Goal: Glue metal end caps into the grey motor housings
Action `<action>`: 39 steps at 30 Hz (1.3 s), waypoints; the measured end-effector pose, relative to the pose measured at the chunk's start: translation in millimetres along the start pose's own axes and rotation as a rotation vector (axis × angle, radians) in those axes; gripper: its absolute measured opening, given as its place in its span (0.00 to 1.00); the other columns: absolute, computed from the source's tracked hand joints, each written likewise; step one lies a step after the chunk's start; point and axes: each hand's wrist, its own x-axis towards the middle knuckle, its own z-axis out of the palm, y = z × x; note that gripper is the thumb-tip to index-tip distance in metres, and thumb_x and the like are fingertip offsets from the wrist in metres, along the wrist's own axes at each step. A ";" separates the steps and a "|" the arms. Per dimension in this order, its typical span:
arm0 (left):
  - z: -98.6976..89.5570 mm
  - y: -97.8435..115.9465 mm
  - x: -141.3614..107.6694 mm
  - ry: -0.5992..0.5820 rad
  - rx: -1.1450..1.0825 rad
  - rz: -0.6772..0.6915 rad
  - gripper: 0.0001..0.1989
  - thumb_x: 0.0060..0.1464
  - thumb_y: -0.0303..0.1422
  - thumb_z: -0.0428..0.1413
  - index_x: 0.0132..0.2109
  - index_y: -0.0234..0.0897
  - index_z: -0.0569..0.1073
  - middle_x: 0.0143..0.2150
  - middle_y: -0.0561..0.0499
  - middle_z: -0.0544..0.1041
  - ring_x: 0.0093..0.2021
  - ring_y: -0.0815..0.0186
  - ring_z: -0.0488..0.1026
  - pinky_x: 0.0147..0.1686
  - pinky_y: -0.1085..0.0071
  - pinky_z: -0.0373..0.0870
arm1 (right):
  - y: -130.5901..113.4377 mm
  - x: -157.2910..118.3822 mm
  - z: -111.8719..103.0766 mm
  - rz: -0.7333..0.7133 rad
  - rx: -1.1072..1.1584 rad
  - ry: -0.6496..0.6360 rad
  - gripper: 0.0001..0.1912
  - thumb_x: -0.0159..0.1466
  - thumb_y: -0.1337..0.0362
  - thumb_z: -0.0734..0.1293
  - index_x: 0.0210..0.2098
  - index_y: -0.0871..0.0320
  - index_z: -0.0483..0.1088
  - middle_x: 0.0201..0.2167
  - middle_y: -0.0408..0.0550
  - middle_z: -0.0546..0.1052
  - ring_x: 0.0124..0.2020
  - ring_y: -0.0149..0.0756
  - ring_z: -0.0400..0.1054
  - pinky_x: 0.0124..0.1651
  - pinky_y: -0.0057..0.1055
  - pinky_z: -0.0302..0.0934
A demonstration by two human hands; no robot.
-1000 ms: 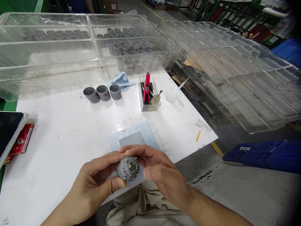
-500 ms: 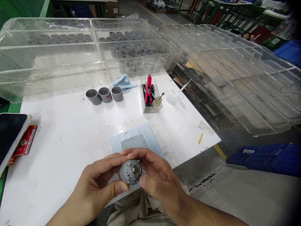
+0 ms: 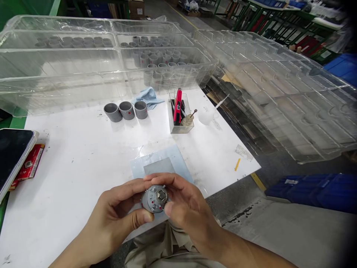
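Between both hands, above the table's near edge, is a round grey part with a metal hexagonal centre, small metal pins and red marks on its face. My left hand grips it from the left, thumb below and fingers over the top. My right hand holds its right side, thumb tip against the rim near the face. The part's back is hidden by the fingers. Just beyond the hands, a grey sheet lies on a light blue sheet.
Three grey cups stand in a row beside a blue cloth. A clear box holds a red cutter and a small jar. Clear trays with grey cups are behind. At left lies a phone on red packets.
The camera view has shifted slightly. Both hands keep hold of the grey part, which is turned a little; its pins and red marks sit differently.
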 end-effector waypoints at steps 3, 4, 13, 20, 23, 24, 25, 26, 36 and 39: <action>1.4 1.6 1.7 0.034 0.041 0.000 0.20 0.54 0.32 0.71 0.55 0.52 0.84 0.60 0.49 0.84 0.66 0.47 0.75 0.62 0.60 0.75 | -2.7 1.3 -5.8 0.027 0.066 -0.065 0.20 0.62 0.67 0.68 0.54 0.52 0.77 0.64 0.49 0.75 0.65 0.46 0.68 0.67 0.44 0.61; 3.1 2.7 3.5 0.057 0.054 0.005 0.21 0.53 0.34 0.72 0.54 0.50 0.85 0.59 0.47 0.84 0.66 0.44 0.74 0.62 0.57 0.75 | -3.5 2.2 -7.9 0.036 0.088 -0.082 0.20 0.62 0.67 0.68 0.53 0.52 0.78 0.63 0.49 0.75 0.64 0.46 0.68 0.66 0.43 0.62; 19.3 15.3 23.4 0.121 0.083 0.052 0.31 0.46 0.47 0.74 0.57 0.45 0.83 0.53 0.40 0.86 0.63 0.37 0.75 0.60 0.48 0.76 | -4.2 6.1 -17.1 0.072 0.115 -0.120 0.20 0.62 0.70 0.70 0.53 0.52 0.80 0.63 0.49 0.76 0.64 0.43 0.70 0.64 0.37 0.64; -0.8 0.2 3.4 0.014 0.155 0.023 0.21 0.54 0.35 0.71 0.55 0.54 0.84 0.61 0.49 0.83 0.65 0.49 0.75 0.61 0.63 0.76 | -2.3 3.3 -15.0 0.079 0.130 -0.097 0.21 0.60 0.72 0.70 0.51 0.51 0.80 0.62 0.47 0.77 0.62 0.41 0.71 0.62 0.35 0.65; -3.9 -2.5 0.9 -0.028 0.156 0.031 0.21 0.57 0.32 0.69 0.56 0.59 0.83 0.63 0.56 0.82 0.66 0.57 0.74 0.62 0.72 0.73 | -0.8 3.5 -12.9 0.069 0.126 -0.072 0.21 0.60 0.73 0.69 0.50 0.52 0.80 0.60 0.47 0.77 0.61 0.40 0.71 0.61 0.34 0.65; -4.0 -2.5 1.1 -0.033 0.154 0.040 0.21 0.58 0.32 0.69 0.56 0.59 0.82 0.63 0.56 0.82 0.66 0.57 0.74 0.62 0.73 0.72 | -0.2 3.6 -12.3 0.065 0.121 -0.065 0.21 0.59 0.74 0.69 0.50 0.52 0.80 0.60 0.47 0.77 0.61 0.39 0.72 0.61 0.33 0.66; -3.9 -2.1 1.6 -0.037 0.152 0.047 0.21 0.58 0.31 0.69 0.56 0.59 0.82 0.63 0.56 0.82 0.67 0.58 0.74 0.62 0.73 0.72 | 0.4 3.6 -11.8 0.061 0.118 -0.057 0.21 0.59 0.74 0.68 0.50 0.52 0.80 0.60 0.47 0.78 0.60 0.39 0.72 0.60 0.32 0.66; -3.8 -1.7 2.2 -0.043 0.149 0.056 0.22 0.58 0.31 0.69 0.56 0.58 0.82 0.63 0.56 0.82 0.66 0.58 0.74 0.62 0.73 0.72 | 0.8 3.7 -11.4 0.058 0.115 -0.048 0.21 0.59 0.75 0.68 0.49 0.52 0.81 0.59 0.47 0.78 0.60 0.38 0.72 0.60 0.31 0.66; -0.8 1.0 3.1 -0.034 0.151 0.074 0.22 0.58 0.31 0.69 0.57 0.60 0.82 0.61 0.56 0.83 0.63 0.60 0.77 0.60 0.75 0.73 | 1.7 4.7 -5.6 0.025 0.114 -0.007 0.21 0.60 0.75 0.67 0.47 0.51 0.82 0.57 0.44 0.80 0.59 0.37 0.74 0.60 0.31 0.68; -0.4 1.0 3.8 -0.045 0.134 0.066 0.22 0.58 0.31 0.69 0.57 0.61 0.82 0.60 0.56 0.83 0.59 0.61 0.80 0.58 0.73 0.76 | 1.5 5.4 -5.0 0.036 0.133 -0.005 0.19 0.60 0.74 0.68 0.47 0.50 0.82 0.57 0.44 0.81 0.59 0.37 0.74 0.60 0.32 0.68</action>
